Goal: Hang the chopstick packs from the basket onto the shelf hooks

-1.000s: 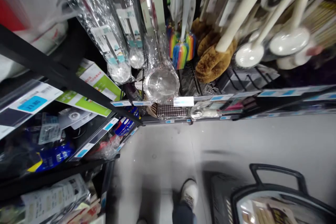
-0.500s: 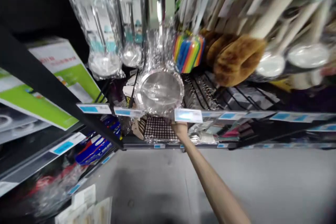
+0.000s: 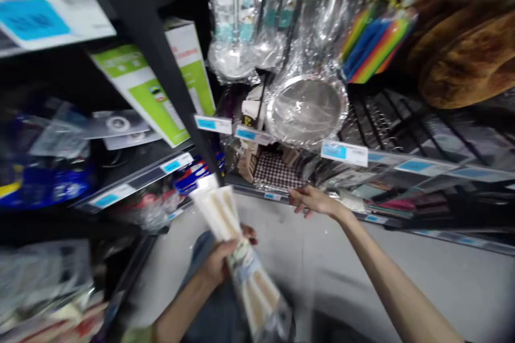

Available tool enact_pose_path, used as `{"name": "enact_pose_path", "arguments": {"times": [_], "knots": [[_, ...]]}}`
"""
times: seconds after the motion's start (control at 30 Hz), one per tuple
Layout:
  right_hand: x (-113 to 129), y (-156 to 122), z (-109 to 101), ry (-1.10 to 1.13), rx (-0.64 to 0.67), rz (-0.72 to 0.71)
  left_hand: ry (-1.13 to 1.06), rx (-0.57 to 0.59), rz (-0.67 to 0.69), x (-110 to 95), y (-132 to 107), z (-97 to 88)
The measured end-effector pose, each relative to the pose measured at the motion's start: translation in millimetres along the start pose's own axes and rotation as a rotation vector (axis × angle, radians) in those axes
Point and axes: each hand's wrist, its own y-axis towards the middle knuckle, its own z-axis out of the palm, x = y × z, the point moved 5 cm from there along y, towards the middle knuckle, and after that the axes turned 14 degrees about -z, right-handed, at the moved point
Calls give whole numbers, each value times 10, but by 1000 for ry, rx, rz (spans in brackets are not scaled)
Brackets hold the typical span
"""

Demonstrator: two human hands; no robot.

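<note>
Packet (image 3: 246, 270) is down and left of the strainer (image 3: 308, 110), tilted, with the left hand (image 3: 221, 260) wrapped snugly round its middle. Right hand (image 3: 316, 201) is below the strainer, by the lower shelf edge (image 3: 261, 193), fingers loosely spread and a bit bent. Can't tell if it's touching the shelf tbh. Checkered cloth (image 3: 276, 169) sits just below the strainer, on its left.
</note>
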Motion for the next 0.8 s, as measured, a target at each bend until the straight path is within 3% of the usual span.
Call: {"name": "enact_pose_path", "arguments": {"times": [0.13,0.23,0.3,0.4,0.57,0.67,0.8], "knots": [[546,-807,448,176,250,-133,-18,147,-147,-110,119,412],[803,-1155,584,232,366,-196,44,225,-81,-221,232,646],[819,-1250,579,261,369,-234,13,191,8,-276,266,676],[632,-1281,512,261,214,-291,-97,91,93,-282,295,586],[269,-1267,495,301,-196,-277,-286,-13,243,-260,315,411],[205,-1197,580,481,-428,-160,-294,-43,436,-347,298,385],[253,-967,1072,1085,-312,49,-114,-238,807,-499,214,374]]}}
